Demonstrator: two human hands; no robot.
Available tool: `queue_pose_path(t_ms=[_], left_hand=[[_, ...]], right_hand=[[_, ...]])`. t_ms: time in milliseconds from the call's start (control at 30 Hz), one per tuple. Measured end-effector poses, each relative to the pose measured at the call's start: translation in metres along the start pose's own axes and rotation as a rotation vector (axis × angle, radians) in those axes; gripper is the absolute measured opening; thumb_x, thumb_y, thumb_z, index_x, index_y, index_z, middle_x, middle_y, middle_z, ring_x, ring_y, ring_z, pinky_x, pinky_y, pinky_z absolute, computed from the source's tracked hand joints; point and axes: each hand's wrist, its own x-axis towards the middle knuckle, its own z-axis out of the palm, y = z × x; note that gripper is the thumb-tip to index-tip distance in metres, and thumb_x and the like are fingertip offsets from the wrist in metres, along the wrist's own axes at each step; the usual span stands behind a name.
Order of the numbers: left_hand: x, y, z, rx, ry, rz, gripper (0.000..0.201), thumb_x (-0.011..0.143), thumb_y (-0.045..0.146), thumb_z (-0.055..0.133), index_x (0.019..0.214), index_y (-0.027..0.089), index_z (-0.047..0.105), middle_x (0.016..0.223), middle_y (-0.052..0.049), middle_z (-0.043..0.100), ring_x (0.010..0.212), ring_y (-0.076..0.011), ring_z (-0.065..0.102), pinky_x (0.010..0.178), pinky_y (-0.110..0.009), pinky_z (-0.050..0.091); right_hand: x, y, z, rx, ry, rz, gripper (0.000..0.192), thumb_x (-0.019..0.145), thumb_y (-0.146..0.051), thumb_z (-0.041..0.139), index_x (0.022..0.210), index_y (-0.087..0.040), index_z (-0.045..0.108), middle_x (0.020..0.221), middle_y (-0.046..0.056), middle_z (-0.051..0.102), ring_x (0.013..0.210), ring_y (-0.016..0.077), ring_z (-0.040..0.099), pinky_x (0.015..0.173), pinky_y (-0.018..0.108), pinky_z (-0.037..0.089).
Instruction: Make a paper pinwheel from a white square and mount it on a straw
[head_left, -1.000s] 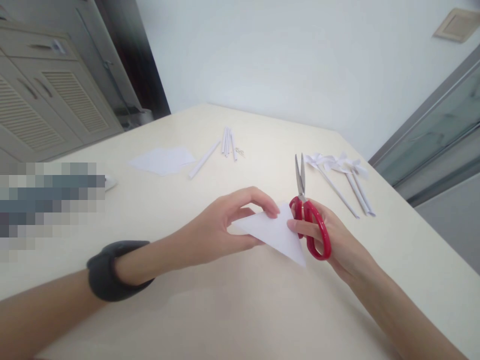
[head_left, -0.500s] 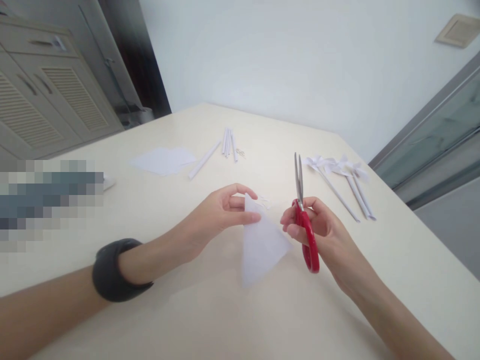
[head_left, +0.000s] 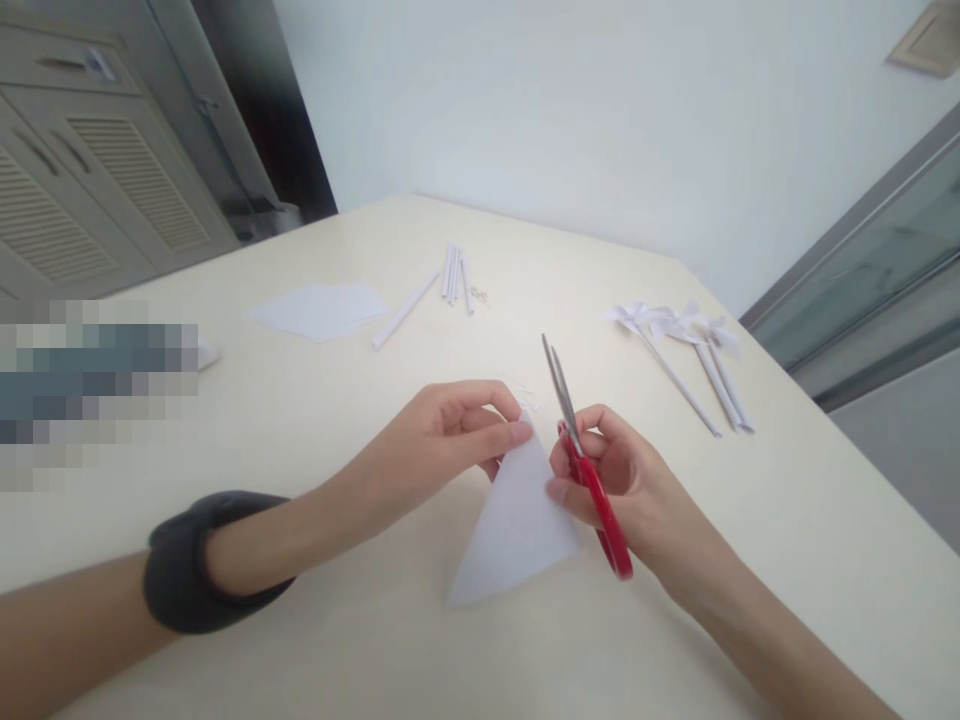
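Note:
A white paper triangle hangs just above the table, pinched near its top corner by my left hand. My right hand grips red-handled scissors, their metal blades pointing up and to the left. The right thumb lies at the triangle's right edge; whether it presses on the paper I cannot tell. Thin white paper scraps lie on the table just beyond the left fingertips. A black band circles my left wrist.
Paper sheets lie at the back left, near a rolled paper tube. Several thin paper sticks sit beside small wire-like bits. Paper pinwheels on sticks rest at the right of the table.
The paper triangle has turned in my left hand, its lower corner swinging left. My right hand has come closer to it, and the scissors' blades have tilted to the left.

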Motion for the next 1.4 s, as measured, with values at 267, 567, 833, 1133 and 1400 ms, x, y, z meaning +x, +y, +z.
queue_pose_path(t_ms=[267, 567, 833, 1133, 1400], left_hand=[[-0.004, 0.005, 0.002, 0.067, 0.079, 0.144, 0.01, 0.085, 0.023, 0.059, 0.078, 0.019, 0.066, 0.069, 0.006, 0.065, 0.064, -0.0053, 0.057, 0.058, -0.01, 0.046], [-0.002, 0.003, 0.002, 0.042, -0.011, 0.076, 0.008, 0.082, 0.024, 0.062, 0.089, 0.021, 0.062, 0.079, 0.002, 0.067, 0.075, -0.0133, 0.063, 0.067, -0.021, 0.049], [-0.005, 0.005, 0.01, -0.018, -0.273, -0.168, 0.018, 0.078, 0.023, 0.061, 0.095, 0.021, 0.066, 0.085, -0.001, 0.07, 0.079, -0.021, 0.066, 0.072, -0.032, 0.051], [-0.007, 0.005, 0.009, -0.012, -0.235, -0.109, 0.016, 0.077, 0.017, 0.061, 0.092, 0.019, 0.064, 0.084, 0.0, 0.064, 0.078, -0.0179, 0.061, 0.066, -0.026, 0.048], [-0.008, 0.003, 0.01, 0.124, -0.16, -0.047, 0.021, 0.084, 0.037, 0.054, 0.082, 0.019, 0.066, 0.073, 0.0, 0.061, 0.066, -0.0159, 0.056, 0.056, -0.023, 0.042]], right_hand=[[-0.001, -0.005, 0.0, -0.051, -0.011, 0.031, 0.029, 0.075, -0.005, 0.059, 0.08, -0.024, 0.037, 0.069, -0.009, 0.05, 0.056, 0.0069, 0.039, 0.046, 0.018, 0.029], [-0.001, -0.006, 0.002, -0.044, 0.071, -0.014, 0.031, 0.071, -0.006, 0.063, 0.077, -0.023, 0.038, 0.067, -0.009, 0.052, 0.056, 0.0068, 0.043, 0.048, 0.017, 0.033], [-0.003, -0.011, -0.001, 0.024, 0.114, -0.085, 0.024, 0.078, -0.015, 0.063, 0.079, -0.022, 0.041, 0.069, -0.007, 0.056, 0.059, 0.0089, 0.052, 0.052, 0.019, 0.041], [-0.006, -0.009, 0.001, 0.007, 0.094, -0.103, 0.026, 0.078, -0.013, 0.064, 0.081, -0.022, 0.041, 0.068, -0.008, 0.056, 0.06, 0.0072, 0.05, 0.052, 0.017, 0.038], [-0.006, -0.013, 0.002, -0.015, 0.063, -0.069, 0.027, 0.077, -0.013, 0.065, 0.08, -0.022, 0.04, 0.069, -0.007, 0.053, 0.061, 0.008, 0.045, 0.053, 0.019, 0.035]])
